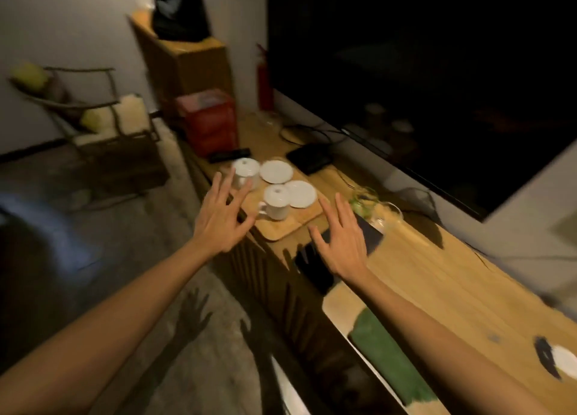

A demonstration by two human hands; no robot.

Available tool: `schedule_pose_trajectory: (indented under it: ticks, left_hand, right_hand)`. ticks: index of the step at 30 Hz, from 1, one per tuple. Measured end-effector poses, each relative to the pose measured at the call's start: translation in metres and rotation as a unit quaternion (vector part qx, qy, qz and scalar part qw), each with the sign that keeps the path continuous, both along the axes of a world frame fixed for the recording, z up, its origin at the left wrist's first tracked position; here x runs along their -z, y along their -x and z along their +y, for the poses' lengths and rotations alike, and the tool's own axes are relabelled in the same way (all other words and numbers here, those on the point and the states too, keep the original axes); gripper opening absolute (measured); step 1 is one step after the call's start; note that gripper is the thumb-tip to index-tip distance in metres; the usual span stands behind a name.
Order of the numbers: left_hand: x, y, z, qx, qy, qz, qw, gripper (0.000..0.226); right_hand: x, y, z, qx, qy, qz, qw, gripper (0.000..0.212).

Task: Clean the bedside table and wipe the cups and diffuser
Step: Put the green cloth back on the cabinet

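A large dark television screen [421, 71] fills the upper right, mounted against the wall above a long wooden table [437, 274] that runs from the far left-centre to the near right. On the floor to the left stands a metal-framed chair [93, 124] with pale cushions; a red crate [207, 118] sits at the table's far end. A green cloth [387, 352] lies on the near part of the table, close to its front edge. Mid-table a wooden tray [281, 229] carries two white cups and two white saucers: the far cup [246, 169] beside the far saucer [276, 171], the near cup [276, 203] with handle facing left, touching the near saucer [300, 193]. A black flat box [309, 158] lies behind the tray, cables trailing from it. Right of the tray stands a glass vessel [373, 207] with green contents, blurred; whether it is the diffuser I cannot tell. Left hand [223, 214]: fingers spread wide, empty, hovering over the tray's left edge just before the far cup. Right hand [342, 239]: flat, fingers extended, empty, above the table right of the tray, over a dark flat object [370, 236].
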State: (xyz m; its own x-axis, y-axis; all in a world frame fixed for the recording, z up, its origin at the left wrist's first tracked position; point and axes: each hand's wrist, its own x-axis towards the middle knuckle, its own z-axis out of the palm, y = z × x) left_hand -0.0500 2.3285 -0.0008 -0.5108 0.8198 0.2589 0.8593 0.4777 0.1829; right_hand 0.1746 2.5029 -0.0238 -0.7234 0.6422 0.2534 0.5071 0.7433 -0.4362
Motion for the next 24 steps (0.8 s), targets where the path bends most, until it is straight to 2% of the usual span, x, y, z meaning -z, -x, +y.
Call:
schedule_pose_trajectory:
  ticks: [6, 12, 15, 18, 21, 24]
  left_hand:
    - [-0.041, 0.055, -0.166, -0.139, -0.038, 0.021, 0.989, 0.072]
    - [-0.058, 0.071, -0.351, -0.268, -0.029, 0.067, 0.961, 0.073]
    - [-0.068, 0.07, -0.459, -0.36, -0.009, 0.084, 0.929, 0.073]
    - [-0.069, 0.058, -0.553, -0.436, -0.029, 0.077, 0.896, 0.076]
    - [-0.067, 0.036, -0.635, -0.493, -0.033, 0.096, 0.864, 0.077]
    - [-0.065, 0.011, -0.716, -0.574, -0.019, 0.095, 0.813, 0.077]
  right_hand:
    - [-0.048, 0.12, -0.108, -0.147, -0.047, 0.022, 0.988, 0.065]
    - [-0.073, 0.195, -0.256, -0.267, -0.052, 0.033, 0.962, 0.072]
    - [-0.08, 0.232, -0.347, -0.329, -0.067, 0.032, 0.942, 0.072]
    - [-0.086, 0.263, -0.433, -0.395, -0.069, 0.036, 0.915, 0.07]
    - [-0.088, 0.284, -0.516, -0.47, -0.067, 0.056, 0.878, 0.069]
    - [-0.09, 0.299, -0.606, -0.544, -0.057, 0.069, 0.835, 0.069]
